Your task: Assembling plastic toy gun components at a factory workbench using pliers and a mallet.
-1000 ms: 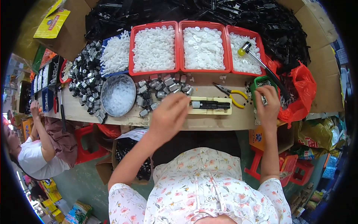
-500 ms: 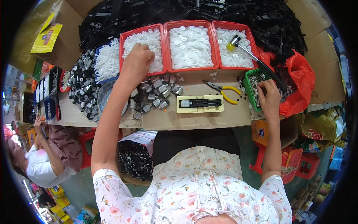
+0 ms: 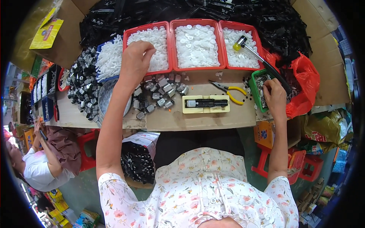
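Since a second ago, my left hand (image 3: 135,60) has gone from beside the cream fixture (image 3: 203,110) to the leftmost red bin (image 3: 163,71), loosely curled; I can't tell what it holds. My right hand (image 3: 275,95), fingertips close, dips at the green tray (image 3: 254,91), catch hidden. The fixture seats the black assembly (image 3: 211,103). I'd lift thin metal pieces (image 3: 260,82) singly.

even, fairly bright light on the bench (image 3: 205,123); its front edge bows, corners go black, glare flecks the lower left rim.

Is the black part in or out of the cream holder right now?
In: the black part lies lengthwise in the cream holder, with cream edges showing above and below it.
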A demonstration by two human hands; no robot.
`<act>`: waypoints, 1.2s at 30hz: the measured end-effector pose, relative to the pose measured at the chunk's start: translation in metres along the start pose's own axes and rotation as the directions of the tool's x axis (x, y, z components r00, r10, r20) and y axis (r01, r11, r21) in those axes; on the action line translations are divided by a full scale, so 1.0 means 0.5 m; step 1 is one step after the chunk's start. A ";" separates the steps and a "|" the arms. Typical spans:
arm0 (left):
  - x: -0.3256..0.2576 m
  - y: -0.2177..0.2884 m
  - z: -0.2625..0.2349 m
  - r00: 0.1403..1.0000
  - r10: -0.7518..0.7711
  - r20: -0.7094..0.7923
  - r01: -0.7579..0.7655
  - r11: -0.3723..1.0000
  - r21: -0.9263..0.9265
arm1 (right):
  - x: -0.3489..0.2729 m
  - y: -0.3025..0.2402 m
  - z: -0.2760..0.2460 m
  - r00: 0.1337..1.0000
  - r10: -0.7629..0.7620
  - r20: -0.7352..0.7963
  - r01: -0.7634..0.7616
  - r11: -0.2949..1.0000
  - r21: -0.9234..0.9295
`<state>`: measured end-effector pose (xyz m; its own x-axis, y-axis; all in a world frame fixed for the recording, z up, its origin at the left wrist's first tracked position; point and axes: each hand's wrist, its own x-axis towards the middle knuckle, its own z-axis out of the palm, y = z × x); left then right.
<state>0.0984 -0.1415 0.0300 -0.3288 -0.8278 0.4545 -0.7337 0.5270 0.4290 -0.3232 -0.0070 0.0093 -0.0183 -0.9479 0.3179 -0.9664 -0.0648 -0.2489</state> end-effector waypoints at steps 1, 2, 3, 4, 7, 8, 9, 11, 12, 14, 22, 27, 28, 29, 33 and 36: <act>-0.006 0.013 -0.004 0.991 -0.129 -0.029 0.124 0.984 -0.131 | -0.002 -0.003 -0.002 1.000 0.001 -0.002 -0.001 1.000 -0.022; -0.016 0.018 -0.003 0.991 -0.131 -0.031 0.126 0.983 -0.131 | -0.002 -0.004 -0.003 1.000 0.002 -0.005 -0.003 0.999 -0.043; -0.026 0.023 -0.002 0.979 -0.202 -0.026 0.186 0.940 -0.287 | -0.003 -0.003 -0.004 1.000 0.002 -0.005 -0.002 0.999 -0.044; -0.036 0.035 -0.002 0.963 -0.269 -0.010 0.238 0.869 -0.434 | -0.003 0.001 -0.004 1.000 -0.004 0.007 0.004 0.997 -0.076; -0.070 0.113 -0.010 0.901 -0.429 0.068 0.373 0.681 -0.630 | -0.001 0.006 -0.005 0.999 0.027 0.032 -0.023 0.995 -0.094; -0.083 0.128 -0.002 0.900 -0.425 0.096 0.364 0.613 -0.701 | -0.001 0.008 -0.004 0.997 0.059 0.047 -0.056 0.995 -0.081; -0.097 0.142 0.007 0.901 -0.424 0.095 0.363 0.614 -0.701 | -0.003 0.005 -0.007 0.997 0.060 0.046 -0.056 0.995 -0.080; -0.125 0.175 0.027 0.847 -0.497 0.190 0.413 0.389 -0.824 | -0.015 -0.011 -0.025 0.996 0.085 -0.032 -0.085 0.996 -0.003; -0.134 0.199 0.033 0.824 -0.512 0.244 0.451 0.330 -0.830 | -0.021 -0.026 -0.035 0.995 0.089 -0.034 -0.089 0.996 -0.007; -0.161 0.221 0.067 0.817 -0.506 0.277 0.449 0.256 -0.856 | -0.033 -0.083 -0.058 0.987 0.112 -0.116 -0.085 0.972 0.219; -0.195 0.319 0.128 0.785 -0.538 0.307 0.434 0.125 -0.892 | -0.054 -0.276 0.003 0.970 -0.127 -0.206 0.227 0.770 0.597; -0.206 0.319 0.135 0.790 -0.543 0.283 0.404 0.115 -0.907 | -0.059 -0.285 0.020 0.962 -0.172 -0.212 0.261 0.806 0.531; -0.207 0.319 0.135 0.789 -0.546 0.282 0.403 0.113 -0.908 | -0.059 -0.285 0.024 0.961 -0.176 -0.212 0.265 0.801 0.536; -0.207 0.318 0.135 0.794 -0.543 0.272 0.395 0.121 -0.911 | -0.059 -0.286 0.026 0.961 -0.179 -0.213 0.268 0.797 0.541; -0.213 0.315 0.133 0.813 -0.536 0.228 0.374 0.179 -0.910 | -0.061 -0.293 0.030 0.961 -0.184 -0.206 0.267 0.802 0.533; -0.217 0.313 0.131 0.823 -0.533 0.196 0.349 0.204 -0.915 | -0.060 -0.299 0.031 0.961 -0.174 -0.215 0.265 0.801 0.536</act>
<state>-0.0199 0.0181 -0.0031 0.0036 -1.0000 -0.0070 0.2798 -0.0057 0.9600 -0.1743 0.0264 0.0226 0.0952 -0.8329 0.5451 -0.6417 -0.4700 -0.6061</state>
